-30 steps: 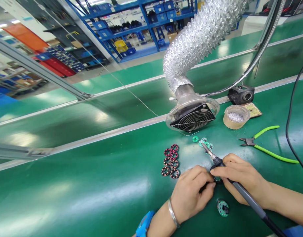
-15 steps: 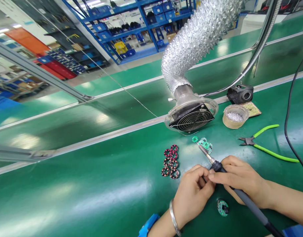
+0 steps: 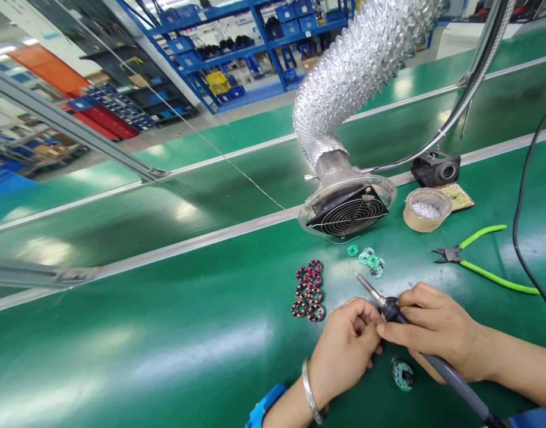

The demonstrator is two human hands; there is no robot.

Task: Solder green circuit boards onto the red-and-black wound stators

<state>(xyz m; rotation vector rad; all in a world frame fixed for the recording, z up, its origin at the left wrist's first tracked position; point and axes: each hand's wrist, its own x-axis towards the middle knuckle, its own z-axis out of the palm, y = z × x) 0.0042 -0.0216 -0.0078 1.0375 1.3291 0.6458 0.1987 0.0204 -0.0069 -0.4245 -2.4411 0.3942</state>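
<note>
My right hand is closed around a soldering iron, whose bare tip points up and left over the green bench. Fingers pinched, my left hand meets my right thumb and fingertips just below the iron's collar. What it pinches is mostly hidden; a dark edge shows between the hands. Below them lies a round green circuit board with a black part on it. Beyond the iron tip are several small green boards in a cluster and a single green disc. Several copper-wound rings lie left of the hands.
A fume extractor on a silver duct hangs over the bench. To the right are a tub of metal bits, a sponge tray, a black iron holder, green-handled cutters and a black cable.
The iron's tip now appears slightly lower, farther from the green boards. My left hand has shifted and turned a little against my right fingers. The camera view has moved slightly.
</note>
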